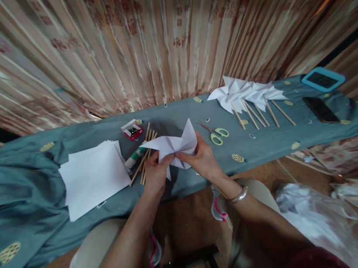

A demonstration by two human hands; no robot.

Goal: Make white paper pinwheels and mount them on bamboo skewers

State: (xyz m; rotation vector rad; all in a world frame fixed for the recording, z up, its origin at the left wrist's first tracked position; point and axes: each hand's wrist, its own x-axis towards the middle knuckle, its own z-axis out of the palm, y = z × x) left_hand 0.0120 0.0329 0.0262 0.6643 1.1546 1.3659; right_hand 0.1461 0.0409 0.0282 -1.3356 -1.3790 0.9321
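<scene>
Between my two hands is a white paper pinwheel [172, 144], its blades pointing outward and its middle under my thumbs. My left hand [156, 171] grips it from the left, thumb pressed near the centre. On the other side my right hand [202, 156] pinches it, thumb also at the centre and fingers behind the paper. Beside my left hand lie several wooden sticks [143, 165] and a green and white glue tube [135, 155]. Scissors with pale green handles [216, 136] rest to the right of my right hand.
A stack of white paper [94, 180] lies at left, with a small red box [131, 130] behind it. Several finished pinwheels [246, 92] on sticks overlap at the back right. Farther right are a blue-framed device [323, 79] and a black phone [321, 109]. A plastic bag [315, 217] sits on the floor.
</scene>
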